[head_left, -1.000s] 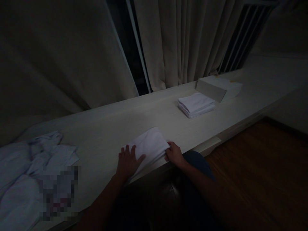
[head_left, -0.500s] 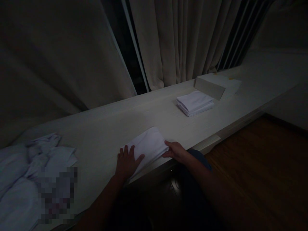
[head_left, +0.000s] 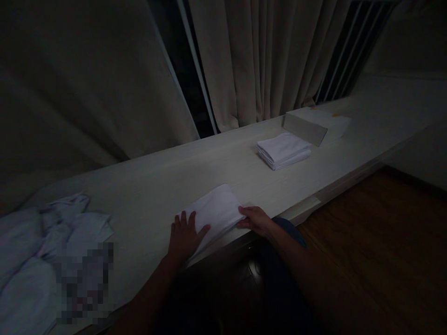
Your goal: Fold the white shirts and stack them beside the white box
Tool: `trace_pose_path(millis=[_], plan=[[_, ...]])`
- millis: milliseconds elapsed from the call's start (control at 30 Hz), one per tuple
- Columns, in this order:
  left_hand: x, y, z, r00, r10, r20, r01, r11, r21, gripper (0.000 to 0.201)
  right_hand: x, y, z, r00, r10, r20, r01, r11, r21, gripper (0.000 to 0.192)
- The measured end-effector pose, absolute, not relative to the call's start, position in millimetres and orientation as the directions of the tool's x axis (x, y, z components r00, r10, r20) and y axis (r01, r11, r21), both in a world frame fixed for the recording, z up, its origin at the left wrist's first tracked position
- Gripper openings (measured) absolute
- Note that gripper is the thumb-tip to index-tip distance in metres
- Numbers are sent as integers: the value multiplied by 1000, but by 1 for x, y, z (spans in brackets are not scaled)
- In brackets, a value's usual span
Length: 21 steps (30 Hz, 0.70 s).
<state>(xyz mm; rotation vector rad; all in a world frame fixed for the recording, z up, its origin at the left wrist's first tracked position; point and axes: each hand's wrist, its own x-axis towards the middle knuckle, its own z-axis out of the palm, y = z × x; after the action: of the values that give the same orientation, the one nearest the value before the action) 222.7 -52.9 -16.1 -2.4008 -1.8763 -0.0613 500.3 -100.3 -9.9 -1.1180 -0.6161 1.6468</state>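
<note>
left hand (head_left: 184, 236) flat on folded cloth (head_left: 216, 209) | right hand (head_left: 256, 219) at its corner

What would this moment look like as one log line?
left hand: flat on folded cloth | right hand: at its right corner | folded stack: farther right | loose pile: far left

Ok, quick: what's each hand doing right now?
Left hand: open, flat on the folded white cloth.
Right hand: fingers at the cloth's right edge; grip cannot be told.
</note>
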Motion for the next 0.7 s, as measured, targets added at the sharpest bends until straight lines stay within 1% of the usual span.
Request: trace_pose_path(millis=[100,167,267,333,400,467,500,600,700], plan=[[222,-52,-18,248,963,104,968,-243,-54,93,498,-99,-12,21,917,-398,-372,-363,-854,13],[222,-52,-20,242,965,102,970,-238,-52,93,495,-97,-13,72,907,-414,-351,-366,-862,12],[222,-53,-19,236,967,94,971,-232,-51,92,493,-96,-14,108,899,-425,-327,-372,-869,10],[223,-55,-12,240,965,110,969,-232,-79,91,492,-96,-13,118,897,-426,-317,-372,-872,7],[229,-57,-1,294,946,139,952,-277,-130,87,493,-96,-12,117,898,-425,-310,-373,-874,6],[238,-59,10,412,900,144,906,-387,-170,81,493,-97,-12,111,899,-425,-307,-375,-874,7],[243,-59,15,471,872,135,878,-448,-172,77,493,-97,-12,107,899,-424,-307,-376,-874,8],[261,-61,19,573,816,74,818,-565,-105,72,494,-97,-12,89,901,-424,-307,-380,-872,10],[273,-64,11,594,804,9,804,-593,-40,76,495,-98,-11,58,902,-429,-308,-392,-867,12]])
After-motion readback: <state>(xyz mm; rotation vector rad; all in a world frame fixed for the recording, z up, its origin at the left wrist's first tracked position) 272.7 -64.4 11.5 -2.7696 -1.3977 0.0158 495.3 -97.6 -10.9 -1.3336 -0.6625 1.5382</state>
